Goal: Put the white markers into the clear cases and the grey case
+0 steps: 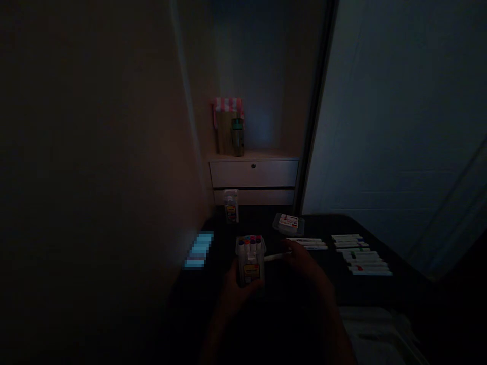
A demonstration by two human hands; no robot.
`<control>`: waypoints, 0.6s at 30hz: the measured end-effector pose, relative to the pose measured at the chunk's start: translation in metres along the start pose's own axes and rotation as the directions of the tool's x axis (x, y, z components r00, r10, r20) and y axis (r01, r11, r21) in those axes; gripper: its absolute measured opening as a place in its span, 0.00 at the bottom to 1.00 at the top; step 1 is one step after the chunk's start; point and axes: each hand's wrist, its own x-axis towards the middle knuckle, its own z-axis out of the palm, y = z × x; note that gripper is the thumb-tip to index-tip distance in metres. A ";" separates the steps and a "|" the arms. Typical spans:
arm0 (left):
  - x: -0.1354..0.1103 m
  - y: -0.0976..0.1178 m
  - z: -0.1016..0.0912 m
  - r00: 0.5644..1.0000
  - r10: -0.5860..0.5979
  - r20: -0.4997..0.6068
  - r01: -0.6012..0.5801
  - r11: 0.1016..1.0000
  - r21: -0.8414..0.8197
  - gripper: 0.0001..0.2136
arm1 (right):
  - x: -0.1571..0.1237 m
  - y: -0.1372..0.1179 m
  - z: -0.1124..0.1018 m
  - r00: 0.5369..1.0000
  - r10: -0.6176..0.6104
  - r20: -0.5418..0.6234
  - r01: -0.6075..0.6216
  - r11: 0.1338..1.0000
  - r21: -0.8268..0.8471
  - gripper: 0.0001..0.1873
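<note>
In the dim head view, my left hand [239,289] is wrapped round the lower part of a clear plastic marker case [251,276]. Several markers with coloured ends [250,244] stand upright in its open top. My right hand [299,257] pinches a white marker [277,257], whose far end points left at the case's side. Just beyond the right fingers lie a few white markers [308,241] on the dark table. More white markers [367,261] lie in rows farther right, some with green or red marks.
A second clear case [231,207] stands at the table's back left. A small plastic container [288,224] with a printed label sits back right. A lit, blurred rectangle [199,249] lies at the left edge. Behind are a drawer unit [254,175] and a bottle [238,138].
</note>
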 end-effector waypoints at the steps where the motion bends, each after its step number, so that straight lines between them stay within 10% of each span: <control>1: 0.000 0.001 0.000 1.000 0.000 -0.011 0.000 1.000 0.001 0.35 | 0.000 0.002 -0.001 1.000 0.021 -0.004 -0.021 0.999 -0.042 0.27; 18: 0.000 -0.004 -0.001 1.000 0.005 0.004 -0.005 1.000 0.006 0.34 | -0.007 0.021 -0.014 0.983 0.164 0.079 -0.154 0.981 -0.119 0.15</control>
